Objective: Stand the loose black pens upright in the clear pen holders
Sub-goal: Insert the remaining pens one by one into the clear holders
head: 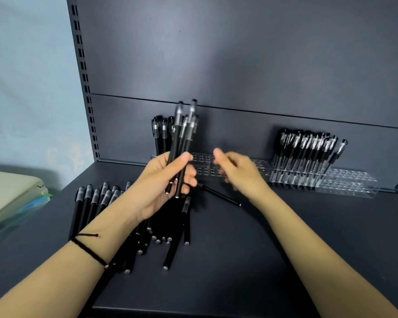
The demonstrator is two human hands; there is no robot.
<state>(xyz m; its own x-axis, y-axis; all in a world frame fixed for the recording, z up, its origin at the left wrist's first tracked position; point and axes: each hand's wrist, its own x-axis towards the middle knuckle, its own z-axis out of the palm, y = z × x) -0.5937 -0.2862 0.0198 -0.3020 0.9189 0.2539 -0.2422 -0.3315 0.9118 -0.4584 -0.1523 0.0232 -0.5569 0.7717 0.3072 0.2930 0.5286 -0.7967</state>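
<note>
My left hand (168,180) grips a bunch of black pens (182,138), caps pointing up, above the dark shelf. My right hand (237,171) hovers just right of it with fingers loosely curled and blurred; nothing shows in it. Below my left hand lies a heap of loose black pens (133,226), and one single pen (221,196) lies apart under my right hand. A clear pen holder (207,166) stands at the back wall with a few pens (160,131) upright at its left end. A second clear holder (345,182) at the right carries several upright pens (308,154).
The dark shelf (262,249) ends in a front edge near the bottom of the view. A slotted upright (85,83) runs up the back left. A pale box (9,193) sits beyond the shelf's left side.
</note>
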